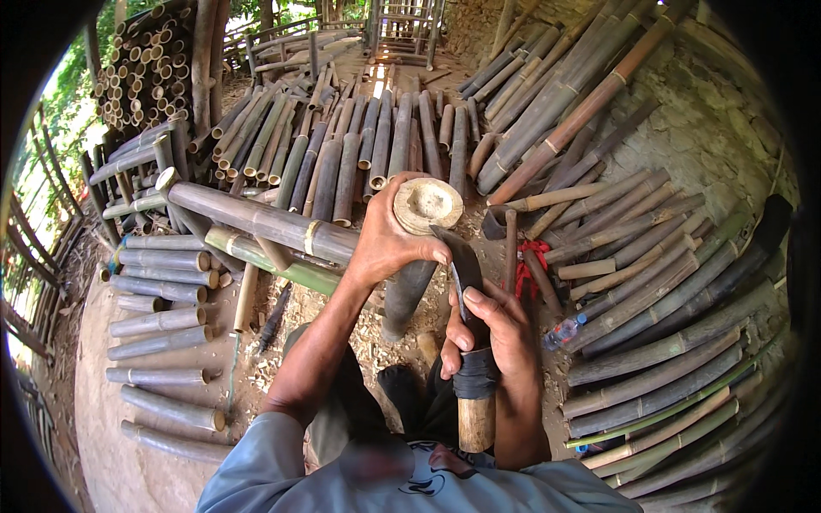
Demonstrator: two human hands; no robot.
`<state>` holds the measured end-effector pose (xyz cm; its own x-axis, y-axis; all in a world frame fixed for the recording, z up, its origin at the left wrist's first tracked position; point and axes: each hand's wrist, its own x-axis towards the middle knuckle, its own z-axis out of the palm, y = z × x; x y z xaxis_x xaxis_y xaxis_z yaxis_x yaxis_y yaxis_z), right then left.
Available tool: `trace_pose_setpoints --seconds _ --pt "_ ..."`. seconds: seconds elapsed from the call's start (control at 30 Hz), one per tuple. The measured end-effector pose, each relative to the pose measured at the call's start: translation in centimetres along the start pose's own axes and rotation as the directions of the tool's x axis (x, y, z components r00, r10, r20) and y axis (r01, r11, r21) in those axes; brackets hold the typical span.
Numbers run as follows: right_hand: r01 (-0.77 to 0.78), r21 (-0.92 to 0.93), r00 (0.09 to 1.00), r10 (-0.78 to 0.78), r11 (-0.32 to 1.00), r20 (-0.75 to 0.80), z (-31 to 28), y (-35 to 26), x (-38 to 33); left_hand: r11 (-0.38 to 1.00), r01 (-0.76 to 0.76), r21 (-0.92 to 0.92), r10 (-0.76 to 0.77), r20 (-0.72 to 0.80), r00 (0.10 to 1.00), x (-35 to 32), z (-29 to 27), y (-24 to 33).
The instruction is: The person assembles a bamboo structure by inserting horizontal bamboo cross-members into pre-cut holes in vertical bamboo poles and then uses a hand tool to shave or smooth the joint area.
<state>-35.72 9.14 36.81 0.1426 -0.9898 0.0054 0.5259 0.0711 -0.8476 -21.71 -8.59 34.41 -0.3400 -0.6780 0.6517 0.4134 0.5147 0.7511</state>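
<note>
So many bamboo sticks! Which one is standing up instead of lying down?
The thick grey bamboo pole under the left hand. It stands upright with its cut end facing up, while the other poles lie flat or lean in piles.

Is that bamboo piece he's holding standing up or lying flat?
Upright: the bamboo piece stands on end, its cut top facing up under the left hand.

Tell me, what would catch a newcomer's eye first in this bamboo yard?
At the centre, the left hand grips the top of an upright bamboo section, its cut end facing the camera. Just below, the right hand holds a heavy curved knife by its wooden handle, with the blade tip at the bamboo's rim. All around lie cut bamboo poles, stacked on the right, fanned out behind and laid in rows on the left.
</note>
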Motion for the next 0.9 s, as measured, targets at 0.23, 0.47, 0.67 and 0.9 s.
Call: trace_pose_setpoints --seconds 0.23,0.47,0.67,0.9 --pt "0.209 -0.166 0.957 -0.237 0.964 -0.169 0.5 2.2 0.8 0.999 0.025 0.039 -0.022 -0.092 0.996 -0.4 0.9 0.8" --pt "0.196 -0.046 0.965 -0.201 0.979 -0.167 -0.7 1.6 0.6 0.991 -0.132 -0.009 0.128 -0.196 0.972 -1.1 2.2 0.7" --pt "0.056 -0.041 0.998 -0.055 0.998 0.012 -1.0 0.9 0.0 0.991 -0.094 0.093 0.102 -0.088 0.991 -1.4 1.0 1.2" --pt "0.021 -0.074 1.000 -0.020 0.997 0.008 -1.3 0.4 0.1 0.997 -0.038 0.071 0.047 -0.122 0.991 -1.1 1.4 2.1"
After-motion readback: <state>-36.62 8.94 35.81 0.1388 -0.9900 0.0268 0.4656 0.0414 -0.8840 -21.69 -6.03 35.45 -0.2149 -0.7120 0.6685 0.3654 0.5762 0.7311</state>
